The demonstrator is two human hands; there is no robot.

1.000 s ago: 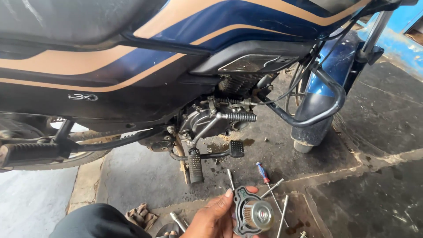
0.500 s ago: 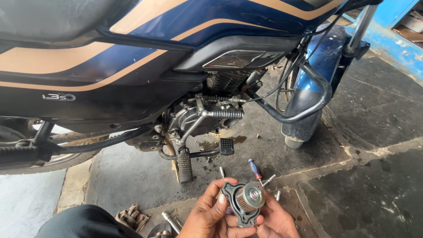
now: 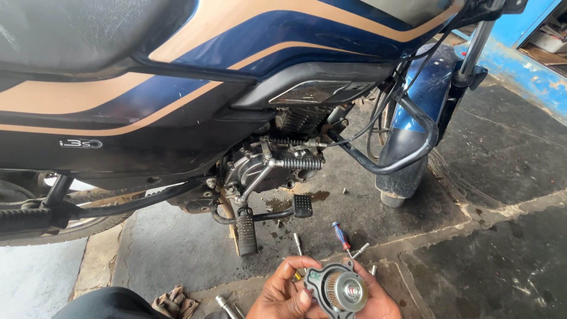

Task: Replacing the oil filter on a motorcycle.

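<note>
1. Right, nearest cam: both hands at bottom edge of head view, holding one part between them. It's a round grey metal cover (image 3: 338,288) w/ a brass-coloured gear/filter core in the middle, face turned up toward cam.
2. Left hand (image 3: 282,294): fingers curled tight on the cover's left rim, thumb on its front edge. Right hand (image 3: 378,302): cupped under/behind the right side, mostly hidden by the part, fingers closed on it.
3. Dark trouser knee (image 3: 103,303) bottom left, dirty rag (image 3: 174,302) just beside it on the floor.
4. Just past the hands, on the concrete floor (image 3: 472,260): screwdriver w/ red-blue handle (image 3: 341,235), a few loose bolts/sockets near it, partly hidden by hands.
5. Mid: motorcycle engine (image 3: 260,168), side exposed; kick lever, footpeg (image 3: 246,233) and brake pedal (image 3: 302,205) hang below. Oil stains on floor under engine.
6. Far: blue/tan tank and side panel (image 3: 236,77), front wheel w/ blue fender (image 3: 413,147), black crash guard around it, blue wall (image 3: 531,71) top right.
</note>
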